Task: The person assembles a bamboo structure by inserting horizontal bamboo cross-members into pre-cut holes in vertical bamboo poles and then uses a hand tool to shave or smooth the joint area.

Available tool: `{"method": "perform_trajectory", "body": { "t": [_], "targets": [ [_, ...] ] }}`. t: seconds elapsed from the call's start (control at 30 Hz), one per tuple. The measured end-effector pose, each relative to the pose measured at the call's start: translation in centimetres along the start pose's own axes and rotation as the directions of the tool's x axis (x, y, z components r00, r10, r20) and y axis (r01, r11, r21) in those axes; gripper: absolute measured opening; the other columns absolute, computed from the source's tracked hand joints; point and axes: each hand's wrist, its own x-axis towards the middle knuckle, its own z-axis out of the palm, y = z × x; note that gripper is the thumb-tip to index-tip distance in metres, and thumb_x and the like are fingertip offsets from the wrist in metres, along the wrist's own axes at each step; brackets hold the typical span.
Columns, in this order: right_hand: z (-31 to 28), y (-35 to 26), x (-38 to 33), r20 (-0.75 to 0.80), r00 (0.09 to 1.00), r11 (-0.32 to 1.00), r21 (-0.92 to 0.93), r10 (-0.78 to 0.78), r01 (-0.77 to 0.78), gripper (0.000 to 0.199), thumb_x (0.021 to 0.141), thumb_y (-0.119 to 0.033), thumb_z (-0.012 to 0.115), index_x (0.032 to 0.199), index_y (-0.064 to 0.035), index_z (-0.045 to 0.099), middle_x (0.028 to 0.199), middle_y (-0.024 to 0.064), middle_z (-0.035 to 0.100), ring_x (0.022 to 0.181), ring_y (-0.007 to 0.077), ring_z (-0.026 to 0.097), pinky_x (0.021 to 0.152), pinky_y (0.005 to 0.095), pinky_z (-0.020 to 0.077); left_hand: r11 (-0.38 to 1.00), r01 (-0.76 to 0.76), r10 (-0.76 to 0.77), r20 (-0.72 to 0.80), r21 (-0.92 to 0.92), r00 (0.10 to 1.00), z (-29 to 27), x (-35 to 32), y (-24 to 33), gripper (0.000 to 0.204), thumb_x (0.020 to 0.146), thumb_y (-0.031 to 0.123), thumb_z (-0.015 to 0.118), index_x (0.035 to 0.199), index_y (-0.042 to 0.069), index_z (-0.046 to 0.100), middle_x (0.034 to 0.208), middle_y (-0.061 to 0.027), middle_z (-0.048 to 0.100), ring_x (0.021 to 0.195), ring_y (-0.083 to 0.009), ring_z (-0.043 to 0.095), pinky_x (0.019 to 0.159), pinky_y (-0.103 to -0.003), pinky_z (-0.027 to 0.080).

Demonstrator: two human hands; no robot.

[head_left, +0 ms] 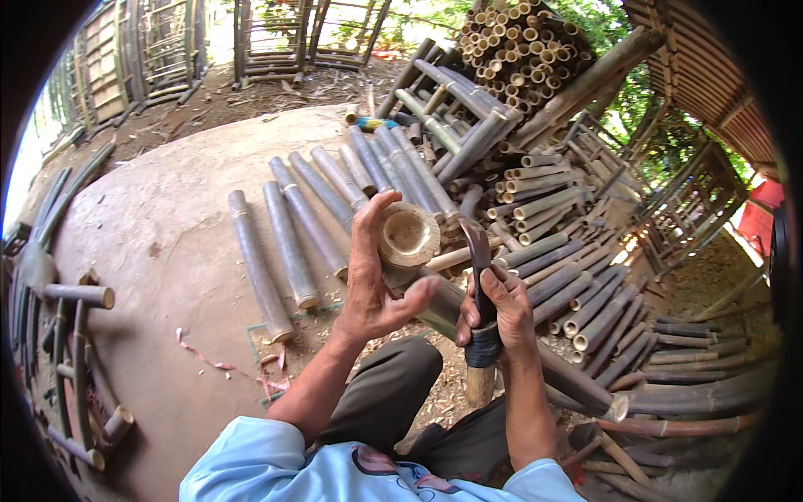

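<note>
My left hand (368, 289) is up in front of me with its fingers stretched upward and its thumb spread apart. Between fingers and thumb is a bamboo piece (407, 235), its pale, hollowed end facing me; the palm is against or very close to its side. My right hand (508, 314) is closed around a curved knife (478, 251). Its dark blade points up, close to the bamboo's right side. Below the fist show a black wrapped band and a pale wooden handle end. Another bamboo pole (577, 381) slants behind the knife toward the lower right.
Several cut bamboo poles (288, 247) lie on the concrete floor (150, 251) ahead. Stacked bamboo (544, 201) fills the right side, with a large bundle (523, 50) behind it. A bamboo frame (79, 360) stands at left. A hammer-like tool (615, 448) lies lower right.
</note>
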Motion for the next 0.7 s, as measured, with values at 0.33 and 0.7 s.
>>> {"method": "perform_trajectory", "body": {
  "t": [0.33, 0.7],
  "targets": [
    [0.9, 2.6, -0.7, 0.328, 0.934, 0.990, -0.070, 0.140, -0.124, 0.033, 0.105, -0.032, 0.059, 0.103, 0.0009, 0.060, 0.068, 0.0078, 0.061, 0.056, 0.0180, 0.064, 0.053, 0.0328, 0.0569, 0.933, -0.002, 0.012, -0.026, 0.359, 1.000, -1.6, -1.5, 2.5, 0.134, 0.045, 0.056, 0.097, 0.150, -0.002, 0.036, 0.139, -0.0155, 0.050, 0.131, -0.0271, 0.052, 0.112, -0.041, 0.044],
    [0.3, 2.8, -0.7, 0.404, 0.885, 0.971, -0.043, 0.231, -0.234, 0.033, 0.105, -0.028, 0.058, 0.113, 0.0040, 0.059, 0.071, 0.0066, 0.057, 0.056, 0.0162, 0.061, 0.051, 0.0349, 0.0573, 0.934, 0.052, -0.014, -0.108, 0.353, 0.994, -1.7, -2.3, 3.3, 0.119, 0.042, 0.042, 0.103, 0.138, -0.001, 0.047, 0.127, -0.0088, 0.057, 0.119, -0.0198, 0.059, 0.103, -0.034, 0.050]
  ]
}}
